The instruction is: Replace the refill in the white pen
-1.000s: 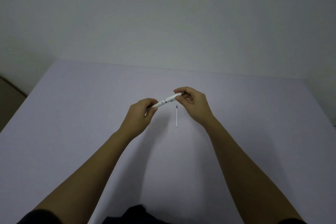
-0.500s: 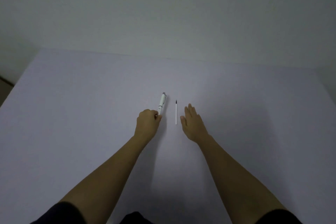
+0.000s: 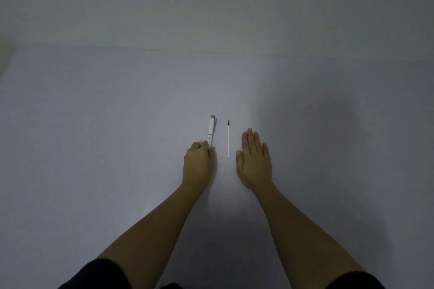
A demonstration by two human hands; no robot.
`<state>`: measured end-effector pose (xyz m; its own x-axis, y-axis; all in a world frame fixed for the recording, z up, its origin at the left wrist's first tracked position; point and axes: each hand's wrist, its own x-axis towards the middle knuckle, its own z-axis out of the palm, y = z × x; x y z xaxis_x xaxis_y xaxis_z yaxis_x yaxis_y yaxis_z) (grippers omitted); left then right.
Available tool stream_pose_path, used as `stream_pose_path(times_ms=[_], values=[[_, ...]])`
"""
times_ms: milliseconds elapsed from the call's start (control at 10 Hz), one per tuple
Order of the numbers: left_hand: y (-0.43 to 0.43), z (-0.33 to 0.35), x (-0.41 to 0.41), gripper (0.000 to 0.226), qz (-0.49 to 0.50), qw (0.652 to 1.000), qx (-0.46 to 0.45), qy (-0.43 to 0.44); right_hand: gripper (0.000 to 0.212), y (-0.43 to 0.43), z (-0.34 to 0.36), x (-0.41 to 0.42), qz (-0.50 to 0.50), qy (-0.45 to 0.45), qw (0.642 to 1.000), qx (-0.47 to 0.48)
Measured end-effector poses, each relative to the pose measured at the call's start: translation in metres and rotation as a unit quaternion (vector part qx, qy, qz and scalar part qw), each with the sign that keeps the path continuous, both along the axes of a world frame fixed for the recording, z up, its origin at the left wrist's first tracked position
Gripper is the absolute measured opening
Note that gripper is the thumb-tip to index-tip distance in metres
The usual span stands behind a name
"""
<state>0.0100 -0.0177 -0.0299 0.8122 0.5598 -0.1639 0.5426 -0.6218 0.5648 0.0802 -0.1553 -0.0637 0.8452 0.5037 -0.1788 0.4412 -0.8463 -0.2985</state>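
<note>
Currently: left hand (image 3: 196, 164) curled, pinching white pen (image 3: 211, 131) left of refill (image 3: 228, 139); right hand (image 3: 254, 159) spread flat, right of refill.

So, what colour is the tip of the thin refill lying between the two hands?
Dark, nearly black; the rest of the refill is white. The head view shows it best.
</note>
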Motion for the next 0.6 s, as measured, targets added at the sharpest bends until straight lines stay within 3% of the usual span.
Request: stream_pose_path(times_ms=[600], values=[[0.008, 0.016, -0.007, 0.032, 0.009, 1.0, 0.017, -0.004, 0.066, -0.003, 0.024, 0.008, 0.011, 0.04, 0.999, 0.021]])
